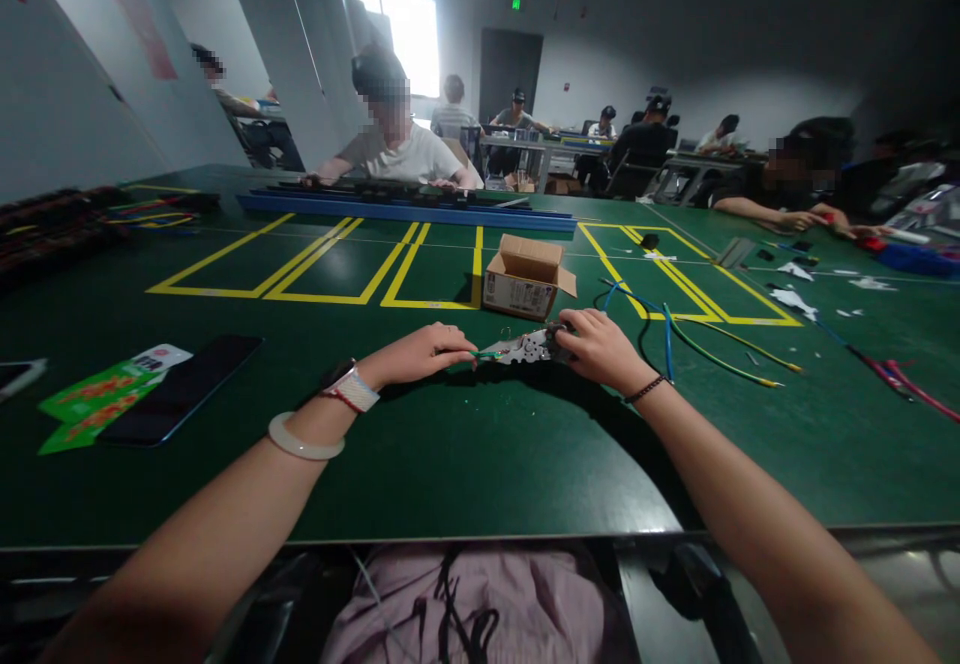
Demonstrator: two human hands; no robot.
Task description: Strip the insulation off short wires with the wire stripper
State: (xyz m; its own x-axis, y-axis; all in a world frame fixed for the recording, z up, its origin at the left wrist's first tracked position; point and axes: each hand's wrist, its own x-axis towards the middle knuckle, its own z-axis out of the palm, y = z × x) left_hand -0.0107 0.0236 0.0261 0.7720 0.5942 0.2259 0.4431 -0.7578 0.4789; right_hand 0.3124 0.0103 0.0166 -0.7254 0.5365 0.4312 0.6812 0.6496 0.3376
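My left hand [431, 352] pinches a short green wire [486, 354] between thumb and fingers. The wire's right end lies at the jaws of a metal wire stripper [529, 346]. My right hand [600, 346] is closed round the tool's handles, which the fingers mostly hide. Both hands are just above the green table, in front of an open cardboard box [517, 294]. Whether the jaws are clamped on the wire is too small to tell. Blue wires [667, 344] and a green-yellow wire [724, 356] lie to the right of my right hand.
A dark phone [191, 389] and a green packet [112, 394] lie at the left. Yellow tape [322, 298] marks rectangles on the table [420, 474]. Blue trunking [405, 212] runs along the far side, before a seated person [409, 149]. Red wires [911, 379] lie far right.
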